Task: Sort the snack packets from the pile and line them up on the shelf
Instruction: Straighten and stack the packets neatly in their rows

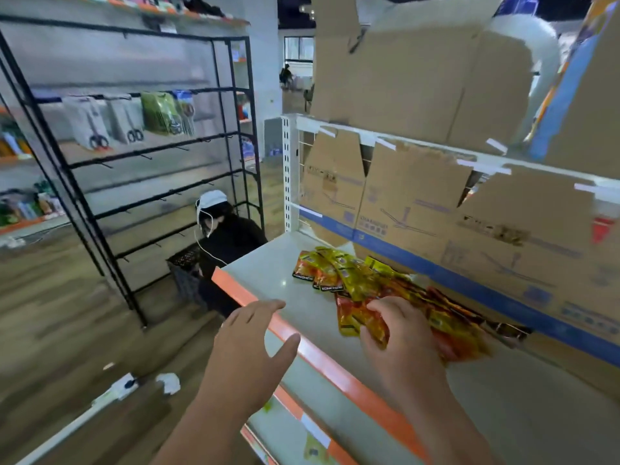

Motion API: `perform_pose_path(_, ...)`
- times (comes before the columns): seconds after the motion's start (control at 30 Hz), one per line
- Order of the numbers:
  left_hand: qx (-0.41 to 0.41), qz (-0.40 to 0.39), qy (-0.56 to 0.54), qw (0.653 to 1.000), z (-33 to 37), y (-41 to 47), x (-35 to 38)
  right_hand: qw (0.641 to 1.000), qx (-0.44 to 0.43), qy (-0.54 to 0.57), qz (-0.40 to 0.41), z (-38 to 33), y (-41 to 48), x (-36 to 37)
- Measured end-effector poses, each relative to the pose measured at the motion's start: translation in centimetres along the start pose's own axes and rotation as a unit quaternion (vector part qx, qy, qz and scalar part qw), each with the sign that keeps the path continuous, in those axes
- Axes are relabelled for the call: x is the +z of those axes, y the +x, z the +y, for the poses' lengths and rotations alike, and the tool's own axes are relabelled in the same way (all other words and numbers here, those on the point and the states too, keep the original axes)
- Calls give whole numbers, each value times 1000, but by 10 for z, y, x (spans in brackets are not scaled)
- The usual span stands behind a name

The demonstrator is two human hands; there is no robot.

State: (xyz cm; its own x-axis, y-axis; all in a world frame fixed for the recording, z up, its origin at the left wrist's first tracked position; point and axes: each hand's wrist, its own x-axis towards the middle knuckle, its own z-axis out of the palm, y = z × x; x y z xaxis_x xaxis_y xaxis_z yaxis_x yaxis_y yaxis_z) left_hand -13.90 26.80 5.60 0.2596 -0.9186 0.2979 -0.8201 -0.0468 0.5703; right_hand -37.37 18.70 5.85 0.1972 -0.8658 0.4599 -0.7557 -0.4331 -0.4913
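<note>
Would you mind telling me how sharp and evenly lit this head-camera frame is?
Head view: wide-angle bending curves the black rack and cardboard boxes; soft blur throughout, box print unreadable; a small glare spot on the white shelf; the snack packets shine; both hands, left and right, evenly lit.

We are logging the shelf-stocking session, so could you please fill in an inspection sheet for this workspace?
Surface: white shelf with an orange front edge, mostly bare at the left.
Job's things: yellow and red snack packets overlapping in a loose row along the back of the shelf.
Clutter: cardboard boxes standing right behind the packets.
Grippers: left hand open above the orange edge, holding nothing; right hand gripping a packet at the near end.
Cables: white cord hanging by a seated person in black.
Surroundings: black wire rack with hanging scissors packs; paper scraps on the wooden floor.
</note>
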Motion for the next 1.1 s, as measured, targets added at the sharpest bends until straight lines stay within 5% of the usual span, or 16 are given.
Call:
perform_pose_path(0.4, 22, -111, 18, 993, -42, 111, 69, 994, 105, 1, -12, 56, 86, 90)
perform_pose_path(0.77, 75, -174, 69, 979, -52, 216, 125, 969, 165, -79, -166, 68, 158, 140)
perform_pose_path(1.1, 188, -213, 80, 955, -86, 297, 175, 962, 216, -130, -103, 68, 171, 180)
